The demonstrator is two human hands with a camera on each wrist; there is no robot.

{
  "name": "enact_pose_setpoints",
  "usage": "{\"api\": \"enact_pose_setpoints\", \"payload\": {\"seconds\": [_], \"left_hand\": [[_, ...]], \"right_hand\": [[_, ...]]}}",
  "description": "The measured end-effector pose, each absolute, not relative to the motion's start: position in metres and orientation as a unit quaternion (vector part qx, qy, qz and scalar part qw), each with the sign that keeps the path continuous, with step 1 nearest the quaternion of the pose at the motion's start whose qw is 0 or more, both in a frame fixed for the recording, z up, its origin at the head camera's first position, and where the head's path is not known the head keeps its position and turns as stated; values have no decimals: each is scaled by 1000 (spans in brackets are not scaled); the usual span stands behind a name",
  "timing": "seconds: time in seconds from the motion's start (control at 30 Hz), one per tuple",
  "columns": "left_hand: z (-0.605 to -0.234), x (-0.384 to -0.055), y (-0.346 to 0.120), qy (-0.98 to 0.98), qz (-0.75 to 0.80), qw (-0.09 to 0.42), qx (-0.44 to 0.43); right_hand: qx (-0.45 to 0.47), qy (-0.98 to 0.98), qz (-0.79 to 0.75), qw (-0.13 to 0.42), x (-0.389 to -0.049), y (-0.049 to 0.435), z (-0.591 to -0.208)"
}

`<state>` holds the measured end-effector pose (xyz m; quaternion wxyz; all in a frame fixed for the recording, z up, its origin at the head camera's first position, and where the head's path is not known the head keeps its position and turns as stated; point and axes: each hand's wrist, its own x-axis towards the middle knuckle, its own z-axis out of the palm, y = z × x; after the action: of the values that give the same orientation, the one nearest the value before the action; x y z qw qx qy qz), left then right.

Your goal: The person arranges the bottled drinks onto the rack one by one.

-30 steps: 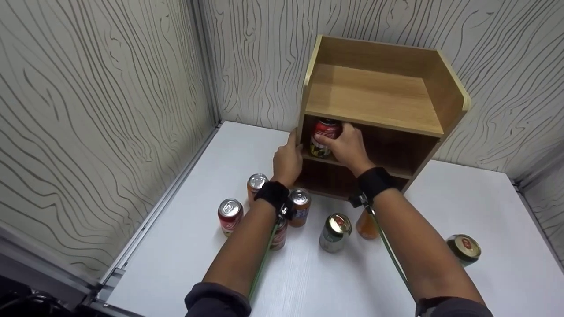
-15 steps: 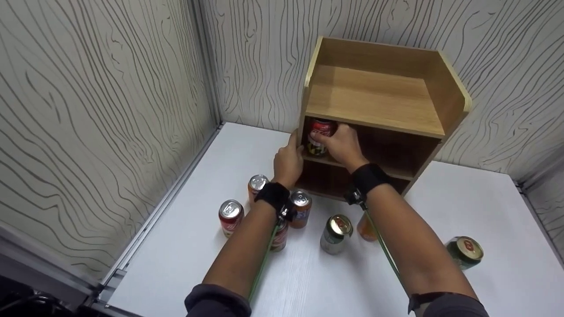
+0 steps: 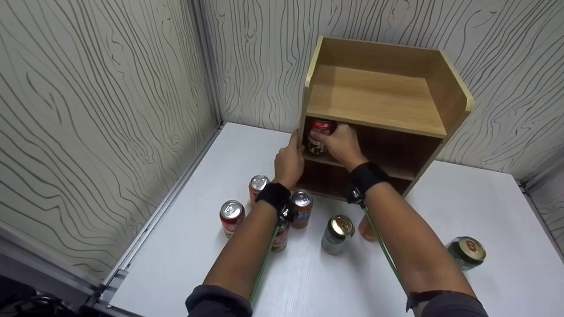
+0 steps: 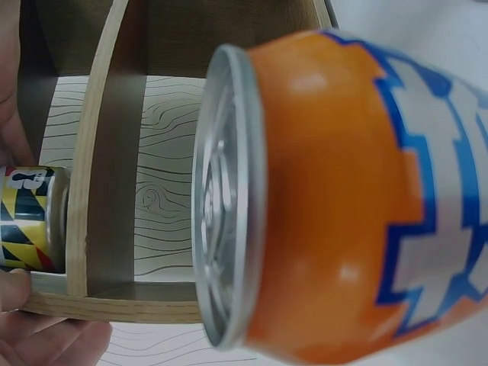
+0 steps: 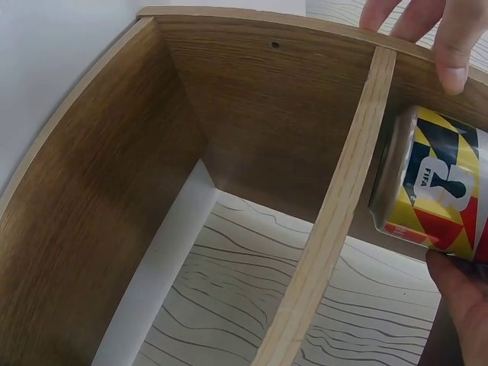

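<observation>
In the head view my right hand [image 3: 346, 143] grips a red soda can [image 3: 318, 140] with a yellow-and-black checked lower part. The can stands inside the upper compartment, at its left end, close to the side panel. My left hand [image 3: 288, 165] holds the left side panel of the wooden shelf [image 3: 374, 94], thumb on the inner face and fingers outside, as the right wrist view shows. That view also shows the can's base [image 5: 393, 171] beside the middle board [image 5: 335, 206]. An orange soda can [image 4: 320, 198] looms large in the left wrist view, untouched.
On the white table [image 3: 304, 281] before the shelf stand a red can [image 3: 232, 218], an orange can [image 3: 302, 209], a green-and-silver can [image 3: 337, 235] and several others, some partly under my forearms. Farther right is a dark green can [image 3: 467, 253]. Patterned walls rise behind and left.
My right hand and the red can have shifted a little left toward the side panel, mostly in the first half second. My left hand has kept its hold on the panel.
</observation>
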<state>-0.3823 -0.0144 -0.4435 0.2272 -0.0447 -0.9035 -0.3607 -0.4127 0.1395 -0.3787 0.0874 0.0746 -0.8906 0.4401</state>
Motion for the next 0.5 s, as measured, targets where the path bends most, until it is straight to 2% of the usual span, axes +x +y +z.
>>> {"api": "enact_pose_setpoints", "payload": {"seconds": [0.5], "left_hand": [[-443, -382, -15, -906, -357, 223, -39]], "right_hand": [[88, -881, 456, 86, -416, 139, -384]]}}
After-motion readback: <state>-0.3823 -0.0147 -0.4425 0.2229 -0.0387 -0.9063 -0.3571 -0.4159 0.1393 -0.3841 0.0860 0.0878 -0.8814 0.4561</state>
